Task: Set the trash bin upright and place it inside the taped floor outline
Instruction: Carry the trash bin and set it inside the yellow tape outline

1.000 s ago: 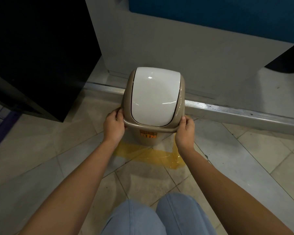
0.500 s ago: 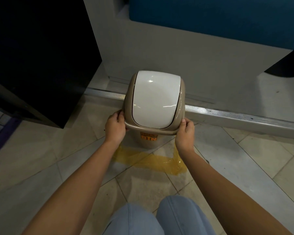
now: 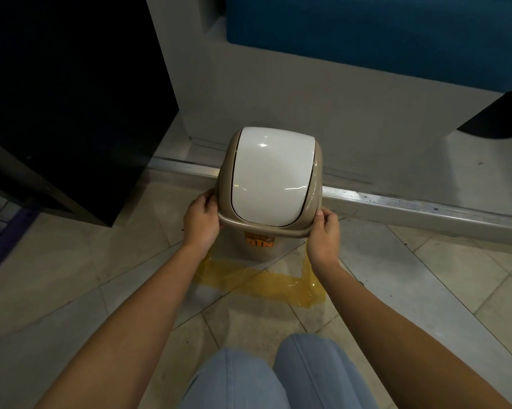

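A beige trash bin (image 3: 266,246) with a white swing lid (image 3: 271,175) stands upright, seen from above, an orange label on its front. My left hand (image 3: 200,221) grips the lid rim on the left and my right hand (image 3: 322,239) grips it on the right. A yellow taped floor outline (image 3: 266,283) lies on the tiles; its near strip and right corner show in front of the bin, and the bin's base sits behind that strip. The far side of the outline is hidden by the bin.
A black cabinet (image 3: 72,98) stands close on the left. A metal threshold strip (image 3: 411,202) runs across behind the bin, below a grey wall base (image 3: 308,107). My knees in blue jeans (image 3: 278,376) are at the bottom.
The bin and both hands have shifted slightly nearer and lower, and more of the taped strip shows in front of the bin. The grip is unchanged.
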Available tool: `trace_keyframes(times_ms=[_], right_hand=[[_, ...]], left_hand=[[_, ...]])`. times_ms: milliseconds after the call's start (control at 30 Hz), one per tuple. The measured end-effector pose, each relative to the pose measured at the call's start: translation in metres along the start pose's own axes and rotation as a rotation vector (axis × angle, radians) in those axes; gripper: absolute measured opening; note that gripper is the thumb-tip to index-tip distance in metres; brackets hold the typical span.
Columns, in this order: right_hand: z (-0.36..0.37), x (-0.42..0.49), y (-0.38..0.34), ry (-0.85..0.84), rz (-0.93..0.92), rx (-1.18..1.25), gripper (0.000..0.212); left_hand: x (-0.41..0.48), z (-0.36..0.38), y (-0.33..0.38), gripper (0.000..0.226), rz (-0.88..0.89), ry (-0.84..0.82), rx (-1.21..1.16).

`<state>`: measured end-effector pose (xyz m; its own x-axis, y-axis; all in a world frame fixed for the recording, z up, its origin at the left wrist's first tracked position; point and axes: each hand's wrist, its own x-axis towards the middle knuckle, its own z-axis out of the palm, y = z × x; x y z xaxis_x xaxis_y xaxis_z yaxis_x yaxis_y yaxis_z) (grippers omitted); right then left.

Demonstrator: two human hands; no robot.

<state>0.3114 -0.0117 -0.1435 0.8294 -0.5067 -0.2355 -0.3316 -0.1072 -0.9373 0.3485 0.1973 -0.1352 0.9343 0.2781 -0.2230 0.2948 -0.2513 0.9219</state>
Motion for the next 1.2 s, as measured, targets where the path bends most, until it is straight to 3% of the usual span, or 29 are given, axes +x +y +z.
trace_keyframes(times_ms=[1200], right_hand=[[0.002,0.017,-0.010,-0.031,-0.025,-0.010,0.040]], left_hand=[[0.013,0.003,0.007,0.035,0.033,-0.005,0.053]])
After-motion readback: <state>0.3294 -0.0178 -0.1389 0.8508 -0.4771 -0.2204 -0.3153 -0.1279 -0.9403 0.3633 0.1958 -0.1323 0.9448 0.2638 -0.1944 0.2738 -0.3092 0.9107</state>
